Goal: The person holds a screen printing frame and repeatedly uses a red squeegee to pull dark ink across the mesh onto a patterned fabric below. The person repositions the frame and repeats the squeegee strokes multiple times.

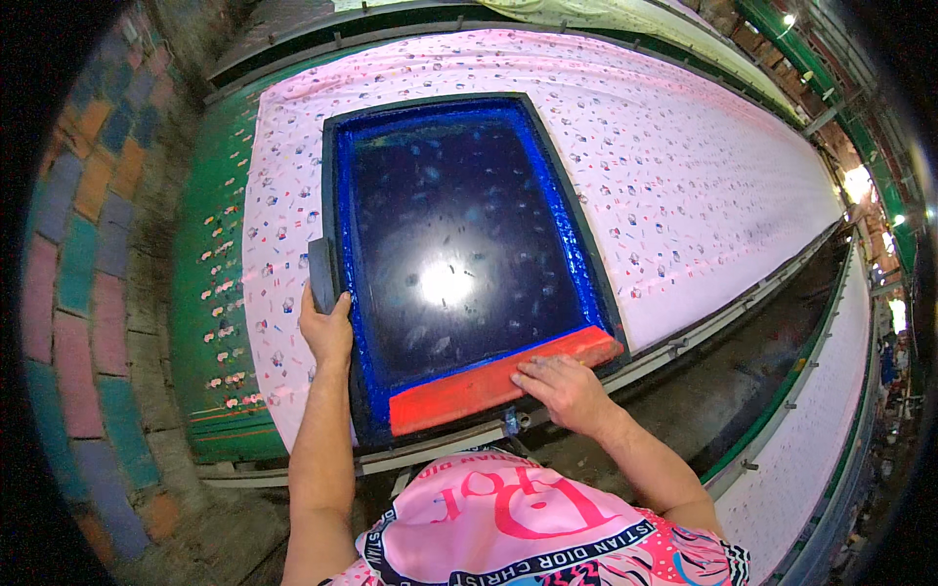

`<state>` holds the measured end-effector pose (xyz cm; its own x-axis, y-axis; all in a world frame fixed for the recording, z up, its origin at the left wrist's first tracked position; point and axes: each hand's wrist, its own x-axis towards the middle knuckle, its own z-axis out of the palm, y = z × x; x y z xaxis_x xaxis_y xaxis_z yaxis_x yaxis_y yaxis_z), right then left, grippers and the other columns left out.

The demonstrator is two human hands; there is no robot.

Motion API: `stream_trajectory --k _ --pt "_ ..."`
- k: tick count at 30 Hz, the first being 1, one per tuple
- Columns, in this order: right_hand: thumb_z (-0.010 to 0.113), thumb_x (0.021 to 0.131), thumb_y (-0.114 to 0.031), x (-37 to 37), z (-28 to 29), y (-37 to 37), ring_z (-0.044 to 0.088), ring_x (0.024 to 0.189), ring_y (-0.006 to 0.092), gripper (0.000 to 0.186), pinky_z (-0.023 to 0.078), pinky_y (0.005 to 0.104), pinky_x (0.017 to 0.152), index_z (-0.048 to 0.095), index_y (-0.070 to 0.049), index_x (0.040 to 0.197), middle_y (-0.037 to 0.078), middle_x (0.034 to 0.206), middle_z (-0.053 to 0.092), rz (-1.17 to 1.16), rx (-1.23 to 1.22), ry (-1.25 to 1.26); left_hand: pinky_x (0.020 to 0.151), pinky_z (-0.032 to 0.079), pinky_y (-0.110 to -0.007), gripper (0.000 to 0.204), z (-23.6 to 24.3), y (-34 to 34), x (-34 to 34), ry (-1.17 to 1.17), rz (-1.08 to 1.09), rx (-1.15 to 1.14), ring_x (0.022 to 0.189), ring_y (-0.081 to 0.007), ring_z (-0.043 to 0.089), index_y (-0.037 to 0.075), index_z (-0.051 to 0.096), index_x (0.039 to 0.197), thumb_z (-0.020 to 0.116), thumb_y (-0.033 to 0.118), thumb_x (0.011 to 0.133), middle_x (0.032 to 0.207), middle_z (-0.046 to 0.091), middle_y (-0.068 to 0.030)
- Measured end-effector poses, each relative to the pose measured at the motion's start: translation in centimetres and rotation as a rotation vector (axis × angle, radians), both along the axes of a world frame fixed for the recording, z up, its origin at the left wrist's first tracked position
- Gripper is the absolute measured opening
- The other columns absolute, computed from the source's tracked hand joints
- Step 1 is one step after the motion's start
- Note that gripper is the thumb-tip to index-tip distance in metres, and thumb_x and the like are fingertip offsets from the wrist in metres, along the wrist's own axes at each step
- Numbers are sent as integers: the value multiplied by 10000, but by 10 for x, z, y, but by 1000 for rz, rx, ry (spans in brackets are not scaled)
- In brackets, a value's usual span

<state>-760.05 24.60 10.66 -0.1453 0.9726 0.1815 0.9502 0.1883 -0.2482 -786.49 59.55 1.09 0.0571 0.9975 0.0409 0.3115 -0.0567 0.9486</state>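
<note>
A large screen-printing frame (532, 127) with blue ink along its inner edges lies on pale pink printed fabric (664, 195). Its dark mesh (440, 195) reflects a bright light. My left hand (326, 330) is closed around a dark grey block-like handle (320, 269) at the frame's left side. At the near end of the screen lies a red squeegee (459, 391), slightly slanted. My right hand (565, 389) grips the squeegee's upper edge right of its middle, thumb toward me and fingers over the top.
The fabric covers a long green printing table (210, 293) with small printed marks along its left end. A metal rail (684, 347) with stops follows the near edge. Another fabric-covered table (821, 479) stands at right, beyond a dark aisle. Coloured paving (93, 322) lies at left.
</note>
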Motion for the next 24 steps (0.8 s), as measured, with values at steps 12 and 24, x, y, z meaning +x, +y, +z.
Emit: stream_trajectory --k 12,24 --pt "716 854 -32 -25 38 59 786 1089 334 465 614 478 975 818 -123 1298 112 1132 812 -95 -430 -52 1102 558 -380 733 5 -1 0 -123 -11 -57 1181 -273 764 -61 590 1578 887 -7 911 1344 784 -202" --pt "746 871 -114 -37 -2 26 760 1183 304 402 600 460 991 799 -103 1270 111 1270 789 -70 -123 -77 1104 563 -392 755 -1 1 3 -19 14 -10 1206 -309 772 -84 582 1571 914 47 906 1362 778 -238"
